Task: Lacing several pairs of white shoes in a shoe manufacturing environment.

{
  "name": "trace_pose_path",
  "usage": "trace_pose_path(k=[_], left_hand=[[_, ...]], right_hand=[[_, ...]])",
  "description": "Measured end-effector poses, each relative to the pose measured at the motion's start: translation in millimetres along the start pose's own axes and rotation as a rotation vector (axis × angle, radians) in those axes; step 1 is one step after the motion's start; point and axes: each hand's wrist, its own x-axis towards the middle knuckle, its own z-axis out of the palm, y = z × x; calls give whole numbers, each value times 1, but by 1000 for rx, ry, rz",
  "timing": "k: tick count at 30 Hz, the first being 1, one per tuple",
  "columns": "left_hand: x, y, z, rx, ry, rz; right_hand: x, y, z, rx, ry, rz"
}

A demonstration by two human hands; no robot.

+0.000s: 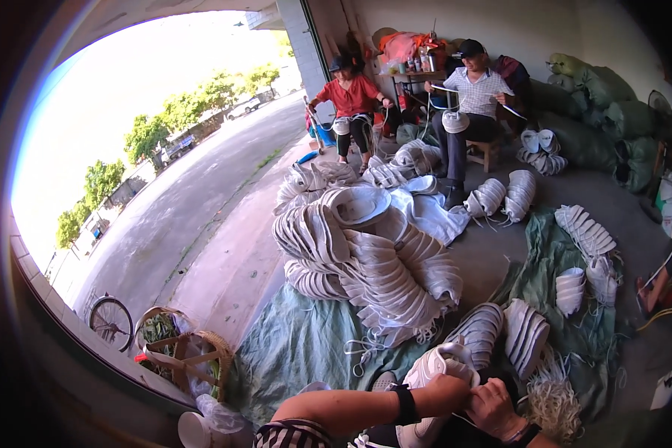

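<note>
My left hand grips a white shoe upper near the bottom of the head view. Close beside it, my right hand pinches at the same upper, where a thin white lace runs. A black band sits on my left wrist. Just beyond my hands rise stacked white shoe uppers in a big heap on a green tarp. A bundle of loose white laces lies right of my right hand.
Two seated people work with white uppers at the back by a cluttered table. Green sacks pile up at the right wall. A woven basket and a bicycle wheel stand left, beside the street.
</note>
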Motion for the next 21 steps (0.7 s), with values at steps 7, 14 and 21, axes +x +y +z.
trace_pose_path(k=[7, 14, 21], left_hand=[[-21, -17, 2, -246, 202, 99], [-64, 6, -5, -542, 604, 59], [-68, -5, -11, -579, 868, -42]], right_hand=[[10, -2, -13, 107, -16, 64], [16, -49, 0, 891, -293, 647], [38, -54, 4, 1111, -170, 726]])
